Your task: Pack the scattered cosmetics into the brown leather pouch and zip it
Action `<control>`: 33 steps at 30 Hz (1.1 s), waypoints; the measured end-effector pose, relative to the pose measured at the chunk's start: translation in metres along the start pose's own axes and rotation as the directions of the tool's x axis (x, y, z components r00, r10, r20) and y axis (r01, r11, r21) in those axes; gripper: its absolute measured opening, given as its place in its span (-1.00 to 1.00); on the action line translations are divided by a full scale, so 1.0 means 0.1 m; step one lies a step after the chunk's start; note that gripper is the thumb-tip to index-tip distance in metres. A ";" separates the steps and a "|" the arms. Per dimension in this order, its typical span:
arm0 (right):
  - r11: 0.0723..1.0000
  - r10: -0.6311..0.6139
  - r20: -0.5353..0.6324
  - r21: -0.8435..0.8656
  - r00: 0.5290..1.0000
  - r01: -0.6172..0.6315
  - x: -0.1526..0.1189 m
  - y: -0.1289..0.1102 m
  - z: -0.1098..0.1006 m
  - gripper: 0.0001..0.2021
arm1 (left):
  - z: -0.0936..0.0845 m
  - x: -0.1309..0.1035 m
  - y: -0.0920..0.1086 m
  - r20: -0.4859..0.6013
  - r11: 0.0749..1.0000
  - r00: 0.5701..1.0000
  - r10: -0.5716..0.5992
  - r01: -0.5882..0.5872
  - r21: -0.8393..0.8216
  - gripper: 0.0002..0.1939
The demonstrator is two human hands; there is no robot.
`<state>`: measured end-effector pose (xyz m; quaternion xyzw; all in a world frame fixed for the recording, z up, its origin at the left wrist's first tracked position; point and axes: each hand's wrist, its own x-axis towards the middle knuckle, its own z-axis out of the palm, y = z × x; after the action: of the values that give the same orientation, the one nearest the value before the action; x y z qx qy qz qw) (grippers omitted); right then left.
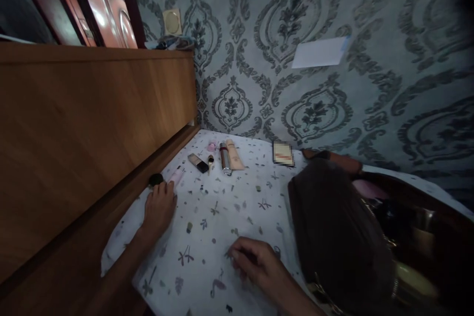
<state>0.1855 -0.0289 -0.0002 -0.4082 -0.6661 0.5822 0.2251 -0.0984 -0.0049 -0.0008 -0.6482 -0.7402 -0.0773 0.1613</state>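
Observation:
My left hand [160, 206] rests at the left edge of the printed cloth, its fingers stretched forward. Its fingertips lie beside a dark round object [156, 179] and the near end of a slim pink tube [177, 175]; whether they touch either is unclear. Lower down, my right hand [255, 261] is loosely curled over the cloth, with nothing visible in it. Beyond my hands lie a black-capped foundation bottle [197, 162], a small gold-and-black item [211, 162], a silver-and-brown cylinder [224, 159], a peach squeeze tube [234, 155] and a small pink item [212, 146].
An open dark bag [336, 227] with several items inside stands on the right. Near the wall is a small blurred-out card or box [283, 153], with a brown case [333, 159] beside it. A wooden cabinet [96, 108] borders the left; patterned wallpaper [233, 103] covers the back wall.

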 end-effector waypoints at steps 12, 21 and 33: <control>0.749 -0.216 -0.275 -0.662 0.937 -0.021 1.92 -0.55 0.06 -0.68 | 0.15 0.06 -0.08 -0.038 0.998 0.998 -0.049 0.048 -0.029 -0.70; 0.469 -0.175 -0.201 -0.878 0.964 -0.098 2.45 -0.66 0.12 -0.69 | 0.24 0.07 -0.12 -0.072 0.996 0.997 -0.037 0.032 -0.080 -0.68; 0.751 -0.128 -0.337 -0.647 0.933 -0.131 2.08 -0.59 0.20 -0.67 | 0.19 0.03 -0.17 -0.120 0.991 0.993 0.004 -0.019 -0.129 -0.72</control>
<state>0.0356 0.1279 0.0156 -0.5613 -0.7750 0.2244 0.1844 -0.1179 0.0015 -0.0163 -0.6558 -0.7188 -0.1630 0.1633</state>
